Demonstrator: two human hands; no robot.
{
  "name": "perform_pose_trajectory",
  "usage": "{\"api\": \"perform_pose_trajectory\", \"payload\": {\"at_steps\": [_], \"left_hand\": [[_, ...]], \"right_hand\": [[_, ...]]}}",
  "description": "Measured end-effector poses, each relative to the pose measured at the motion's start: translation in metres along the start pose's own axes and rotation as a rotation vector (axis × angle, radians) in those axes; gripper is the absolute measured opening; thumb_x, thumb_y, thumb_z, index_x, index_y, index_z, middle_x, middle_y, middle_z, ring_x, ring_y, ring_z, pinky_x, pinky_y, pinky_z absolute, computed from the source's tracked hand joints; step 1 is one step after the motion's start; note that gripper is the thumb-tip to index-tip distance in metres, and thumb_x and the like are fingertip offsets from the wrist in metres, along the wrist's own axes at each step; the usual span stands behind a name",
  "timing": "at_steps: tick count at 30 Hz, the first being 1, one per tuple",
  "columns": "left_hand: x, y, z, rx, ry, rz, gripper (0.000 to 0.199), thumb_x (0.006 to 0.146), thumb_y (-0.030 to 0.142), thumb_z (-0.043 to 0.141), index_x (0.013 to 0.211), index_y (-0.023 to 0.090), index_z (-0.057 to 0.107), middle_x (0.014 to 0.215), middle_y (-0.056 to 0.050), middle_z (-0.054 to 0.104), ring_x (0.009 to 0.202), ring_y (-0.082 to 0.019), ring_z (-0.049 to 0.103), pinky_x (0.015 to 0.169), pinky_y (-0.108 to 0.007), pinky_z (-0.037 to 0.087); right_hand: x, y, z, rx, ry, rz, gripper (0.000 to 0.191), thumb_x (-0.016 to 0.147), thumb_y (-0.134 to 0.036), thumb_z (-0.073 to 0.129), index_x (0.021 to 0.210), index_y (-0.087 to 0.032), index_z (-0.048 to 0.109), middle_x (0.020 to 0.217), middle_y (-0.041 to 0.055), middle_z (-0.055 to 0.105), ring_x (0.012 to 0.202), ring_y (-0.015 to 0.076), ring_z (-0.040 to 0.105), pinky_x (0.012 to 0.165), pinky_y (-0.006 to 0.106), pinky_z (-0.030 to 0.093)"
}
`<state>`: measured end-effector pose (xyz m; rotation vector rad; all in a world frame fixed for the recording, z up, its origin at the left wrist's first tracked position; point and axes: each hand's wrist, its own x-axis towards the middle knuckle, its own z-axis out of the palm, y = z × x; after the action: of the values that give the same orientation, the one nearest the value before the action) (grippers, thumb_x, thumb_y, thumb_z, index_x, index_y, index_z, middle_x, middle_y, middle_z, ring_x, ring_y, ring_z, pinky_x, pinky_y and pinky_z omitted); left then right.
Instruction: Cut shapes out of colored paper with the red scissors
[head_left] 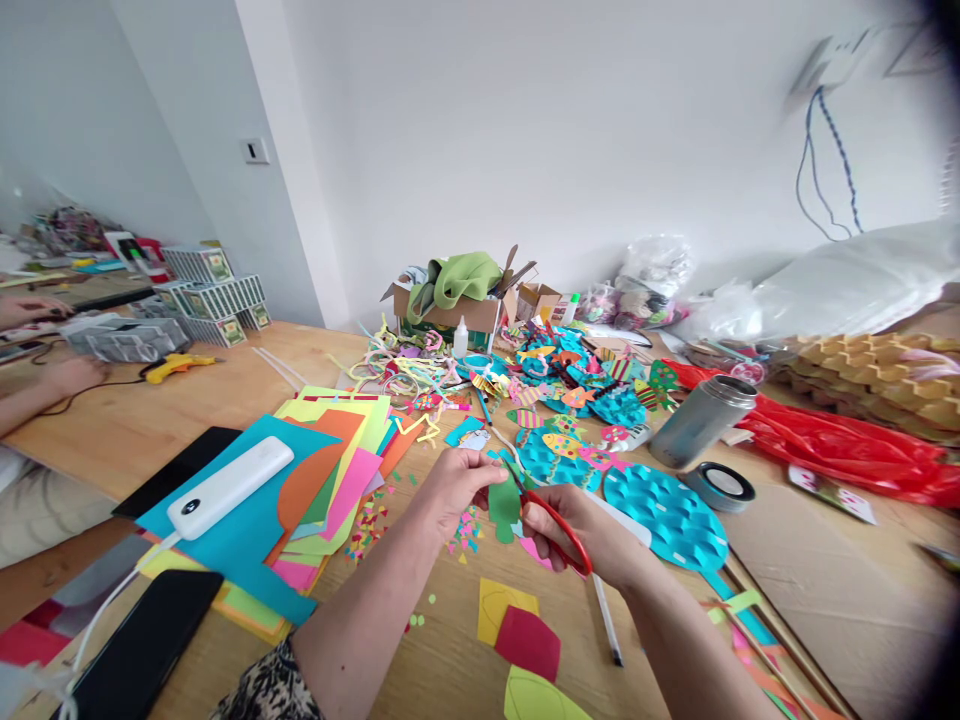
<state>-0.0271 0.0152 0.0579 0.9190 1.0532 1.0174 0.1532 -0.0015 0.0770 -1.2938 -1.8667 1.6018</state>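
Observation:
Between my hands is a piece of green paper (504, 512) with a curved outline. My left hand (459, 487) pinches its upper left edge between thumb and fingers. In my right hand (577, 530) is a pair of scissors (568, 540) with red handles, its blades against the paper's right side. Below them on the table lie a yellow paper piece (495, 597) with a drawn outline, a dark red piece (531, 640) and a lime piece (536, 695). Small coloured paper scraps (466, 530) are scattered beside my left hand.
Stacked coloured paper (352, 480), a white power bank (231, 487) and a black phone (142, 640) lie left. Blue scaled paper shapes (664, 515), a steel bottle (701, 420) and its lid (721, 487) stand right. A pen (606, 620) lies near my right forearm. A co-worker's hand (75, 375) shows far left.

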Motion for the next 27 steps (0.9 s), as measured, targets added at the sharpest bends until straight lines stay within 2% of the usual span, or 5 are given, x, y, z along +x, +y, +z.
{"api": "perform_pose_trajectory", "payload": {"at_steps": [8,27], "left_hand": [[-0.0010,0.0002,0.0003,-0.001,-0.007,0.004,0.027,0.055,0.034,0.082,0.064,0.014,0.065,0.056,0.001,0.059,0.051,-0.009,0.050,0.052,-0.023,0.038],[-0.0017,0.0003,-0.0003,0.011,-0.014,-0.004,0.027,0.057,0.035,0.081,0.065,0.015,0.064,0.057,0.001,0.058,0.051,-0.009,0.049,0.053,-0.024,0.038]], "right_hand": [[0.0002,0.0025,-0.0007,-0.024,-0.004,-0.018,0.066,0.065,-0.082,0.061,0.063,-0.017,0.052,0.050,-0.0003,0.055,0.040,0.0077,0.049,0.036,0.016,0.031],[0.0003,0.0029,-0.0008,0.004,0.004,0.009,0.064,0.066,-0.080,0.063,0.064,-0.017,0.052,0.048,-0.0020,0.054,0.037,0.0069,0.047,0.033,0.016,0.030]]}}
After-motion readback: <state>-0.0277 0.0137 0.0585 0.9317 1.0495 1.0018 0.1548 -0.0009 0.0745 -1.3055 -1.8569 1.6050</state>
